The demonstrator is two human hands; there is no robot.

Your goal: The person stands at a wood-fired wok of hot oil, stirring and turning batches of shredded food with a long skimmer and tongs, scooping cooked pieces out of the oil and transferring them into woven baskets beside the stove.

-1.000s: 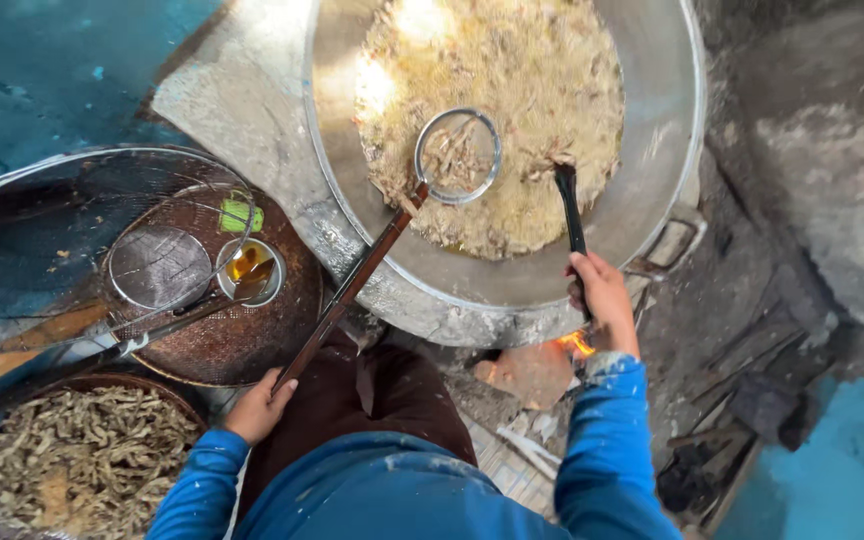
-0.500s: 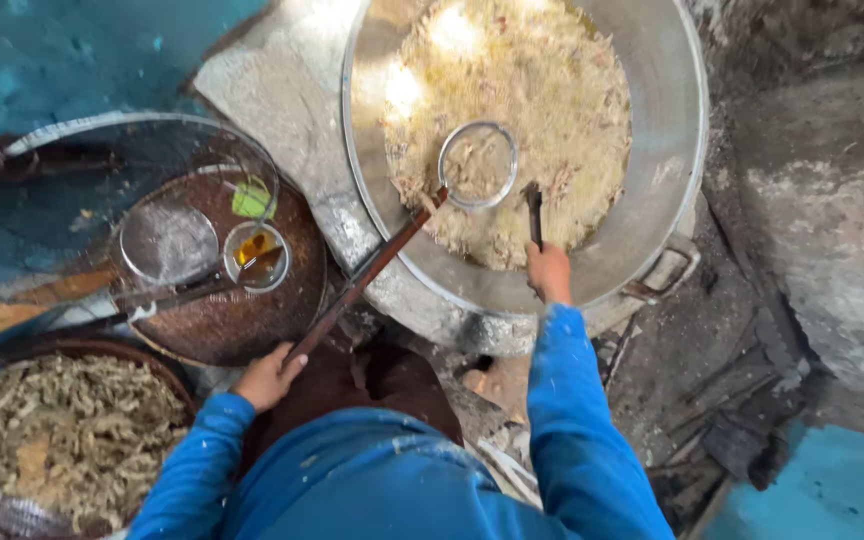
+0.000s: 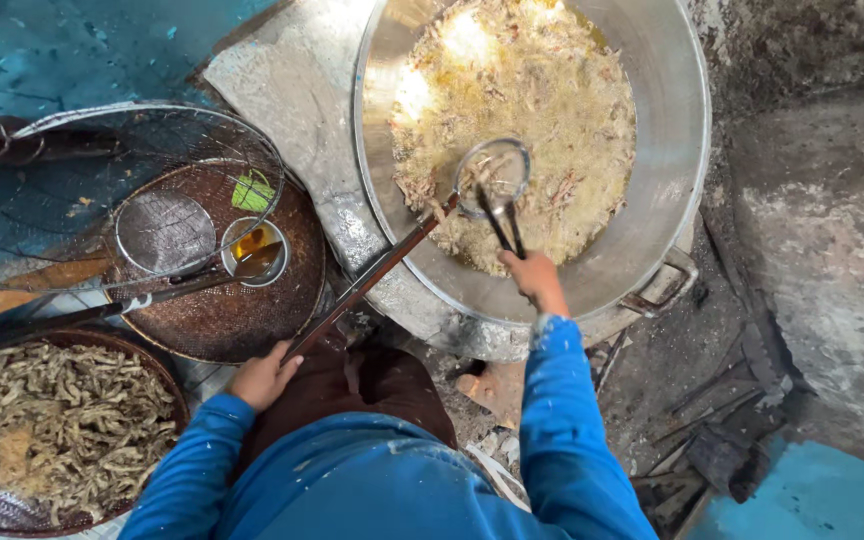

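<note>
Frying step, mid-stir: left hand [image 3: 264, 375] grips the long skimmer [image 3: 492, 176] handle, right hand [image 3: 535, 280] clenches tongs [image 3: 500, 222] over the wok [image 3: 672, 130]. Scooping next calls for steady lifting.

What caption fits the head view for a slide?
Left hand holds a long skimmer over a wok of frying food, right hand works tongs in it.

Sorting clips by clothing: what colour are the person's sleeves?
Bright blue sleeves, flecked with pale spots; clearest in the head view.
</note>
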